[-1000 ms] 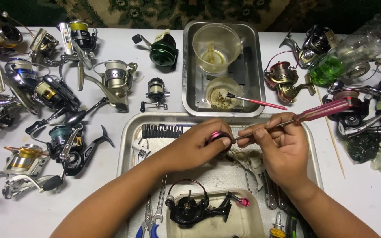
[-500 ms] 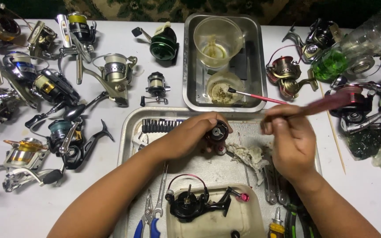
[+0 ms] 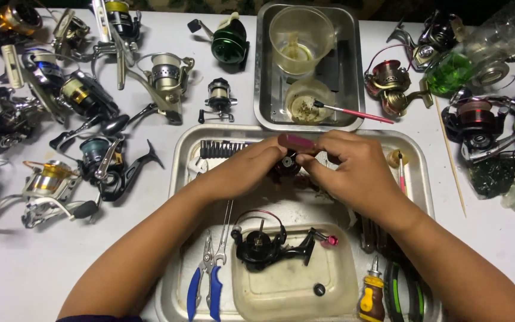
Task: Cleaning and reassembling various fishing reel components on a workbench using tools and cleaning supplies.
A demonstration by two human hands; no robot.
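- Both hands have closed together since half a second ago; the right hand brought its maroon-handled tool down to the small dark reel part.
- Left hand has its grip clamped on that part, over the steel tray; right grip pinches the tool.
- Looks like fitting work; the next move calls for steady, fine alignment.

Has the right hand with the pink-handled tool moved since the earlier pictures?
Yes. The right hand has moved left along the large metal tray, and now meets the left hand over the small dark reel part.
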